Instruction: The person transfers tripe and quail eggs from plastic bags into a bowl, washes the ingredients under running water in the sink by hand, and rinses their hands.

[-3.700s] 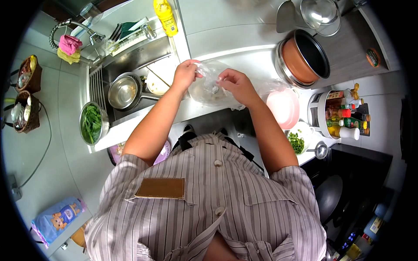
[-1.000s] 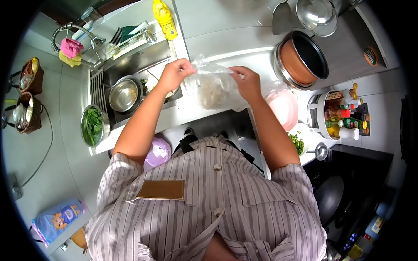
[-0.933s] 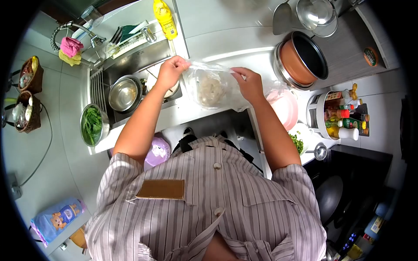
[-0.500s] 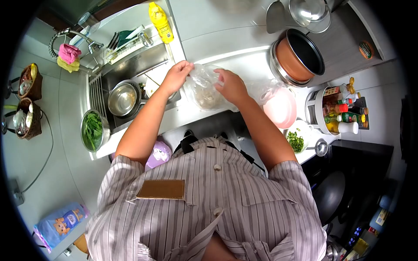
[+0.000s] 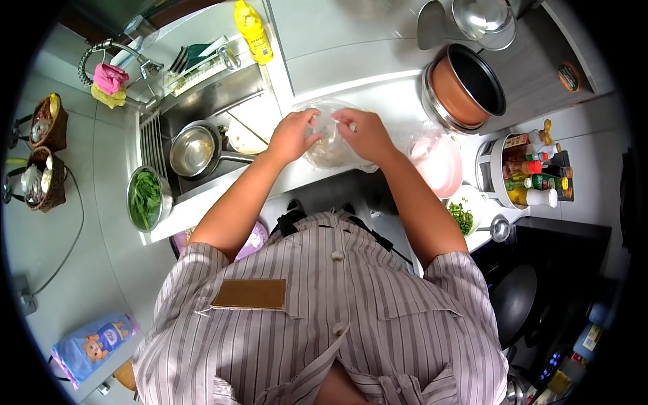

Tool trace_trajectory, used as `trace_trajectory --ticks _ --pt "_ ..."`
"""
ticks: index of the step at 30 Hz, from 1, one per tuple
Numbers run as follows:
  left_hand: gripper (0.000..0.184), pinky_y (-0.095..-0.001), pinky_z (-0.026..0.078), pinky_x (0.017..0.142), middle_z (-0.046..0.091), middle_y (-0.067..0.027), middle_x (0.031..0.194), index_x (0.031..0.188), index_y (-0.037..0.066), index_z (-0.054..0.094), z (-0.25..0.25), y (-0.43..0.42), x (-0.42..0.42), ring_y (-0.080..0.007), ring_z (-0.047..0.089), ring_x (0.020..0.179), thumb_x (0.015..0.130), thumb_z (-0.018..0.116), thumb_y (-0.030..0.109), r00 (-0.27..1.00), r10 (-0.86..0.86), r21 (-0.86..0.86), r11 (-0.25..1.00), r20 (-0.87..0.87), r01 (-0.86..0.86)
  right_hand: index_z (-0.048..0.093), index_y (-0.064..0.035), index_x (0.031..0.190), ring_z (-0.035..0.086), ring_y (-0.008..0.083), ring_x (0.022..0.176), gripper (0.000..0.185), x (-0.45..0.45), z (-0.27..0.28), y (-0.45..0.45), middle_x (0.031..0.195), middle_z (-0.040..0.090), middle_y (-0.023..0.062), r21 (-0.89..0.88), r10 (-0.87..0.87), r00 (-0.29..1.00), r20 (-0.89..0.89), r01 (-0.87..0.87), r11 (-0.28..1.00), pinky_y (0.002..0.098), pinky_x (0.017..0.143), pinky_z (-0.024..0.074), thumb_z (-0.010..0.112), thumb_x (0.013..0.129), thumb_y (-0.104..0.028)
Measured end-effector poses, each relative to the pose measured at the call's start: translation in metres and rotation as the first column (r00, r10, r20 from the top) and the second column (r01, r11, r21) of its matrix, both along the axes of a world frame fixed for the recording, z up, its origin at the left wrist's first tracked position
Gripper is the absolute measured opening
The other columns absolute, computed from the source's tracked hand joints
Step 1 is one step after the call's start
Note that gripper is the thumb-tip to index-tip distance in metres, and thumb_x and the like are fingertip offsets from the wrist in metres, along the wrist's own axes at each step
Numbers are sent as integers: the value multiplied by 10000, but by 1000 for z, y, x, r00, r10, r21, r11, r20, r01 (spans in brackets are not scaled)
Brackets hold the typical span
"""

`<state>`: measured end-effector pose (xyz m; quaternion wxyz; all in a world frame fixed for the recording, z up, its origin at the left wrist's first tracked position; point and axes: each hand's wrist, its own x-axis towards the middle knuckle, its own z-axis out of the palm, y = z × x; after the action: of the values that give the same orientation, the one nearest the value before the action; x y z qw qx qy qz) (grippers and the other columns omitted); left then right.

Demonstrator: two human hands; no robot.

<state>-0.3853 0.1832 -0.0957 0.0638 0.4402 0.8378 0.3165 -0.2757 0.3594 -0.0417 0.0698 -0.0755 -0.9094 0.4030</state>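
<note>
Curling left fingers: bent round at the bag's mouth, thumb and forefinger of the left hand (image 5: 290, 138) spread apart, a gap showing between them.
Right fingers: the right hand (image 5: 366, 137) has its tips drawn in at the crumpled film; I can't tell whether they pinch it.
Clear bag: the clear plastic bag (image 5: 329, 150) lies on the white counter (image 5: 393, 102) between and below both hands, something pale dim inside; the hands hide parts of its top.
Pink bowl: right of the bag, the pink bowl (image 5: 442, 169) sits near the right forearm, with loose clear film (image 5: 422, 135) over its upper rim.
Chopped greens: just beyond that bowl, in a white bowl (image 5: 472, 200), a ladle (image 5: 500, 229) near it.
Brown pot: the orange-brown pot (image 5: 453, 86) stands tilted at the counter's back right, blocking some of the metal pan (image 5: 432, 108) beneath.
Sink side: the saucepan (image 5: 192, 152) rests in the sink (image 5: 226, 91), handle pointing towards the left forearm; a pale plate (image 5: 250, 131) is partly behind that hand.
Sink's edges: leafy greens (image 5: 144, 200) fill a metal bowl (image 5: 164, 202) at the near left corner; a yellow bottle (image 5: 254, 34) stands behind.
</note>
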Motion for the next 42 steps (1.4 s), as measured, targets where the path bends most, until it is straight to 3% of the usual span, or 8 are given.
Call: trace_trajectory --ticks 4,10,17,20,24,31,36,42 --pt "193 -354 491 753 651 -82 837 982 45 653 1 7 -15 -237 625 824 852 678 185 989 148 158 976 10 -147 667 -42 1100 630 167 716 241 4 2 19 852 694 105 -315 -97 985 -145 47 948 273 664 495 564 902 -132" --pt "254 -332 505 755 690 -117 786 935 -1 684 -35 -39 -87 -226 664 746 892 560 217 618 476 39 772 625 -635 679 -50 961 608 212 875 174 39 2 67 777 637 103 201 -3 995 -103 23 979 327 788 468 593 809 -55" --pt "513 -434 393 1004 561 -128 1237 1245 162 567 68 14 -11 -334 494 1186 749 694 132 918 -135 116 975 -372 190 612 -18 863 624 208 942 70 32 7 28 1019 678 97 -389 183 913 -364 -327 861 329 835 486 559 816 -22" --pt "306 -432 444 921 663 -104 1043 1076 153 660 54 16 -40 -301 587 1065 771 676 172 915 -324 -372 902 -241 221 596 -25 844 643 244 936 65 47 2 10 1046 674 108 -339 392 913 -112 -406 849 337 819 495 540 809 -24" --pt "165 -438 520 661 673 -141 836 910 101 665 46 5 -78 -337 654 755 872 620 255 931 346 -63 933 -119 -355 580 -38 828 631 285 915 75 64 -10 7 1067 664 105 -55 450 834 320 -458 887 353 777 489 519 790 -20" --pt "286 -406 438 949 603 -118 1174 1036 103 681 58 2 -9 -310 562 1094 786 720 235 785 -556 -126 830 -273 544 573 -64 800 591 353 742 78 53 -33 -7 752 629 124 40 262 874 -409 -270 962 445 902 467 498 818 -77" --pt "323 -406 459 939 550 -121 1287 1106 140 685 11 -20 -49 -303 561 1117 793 700 218 875 -395 -592 788 -280 167 585 -74 794 607 294 812 81 65 -24 -11 813 652 98 111 397 885 245 -432 895 459 1025 395 506 814 -84" --pt "211 -409 511 780 663 -142 916 1011 79 673 11 -10 -96 -338 636 863 819 612 145 993 -101 12 995 -61 102 634 -87 868 631 275 830 125 89 -24 -41 962 649 88 398 150 971 188 -215 892 460 999 394 518 823 -101"
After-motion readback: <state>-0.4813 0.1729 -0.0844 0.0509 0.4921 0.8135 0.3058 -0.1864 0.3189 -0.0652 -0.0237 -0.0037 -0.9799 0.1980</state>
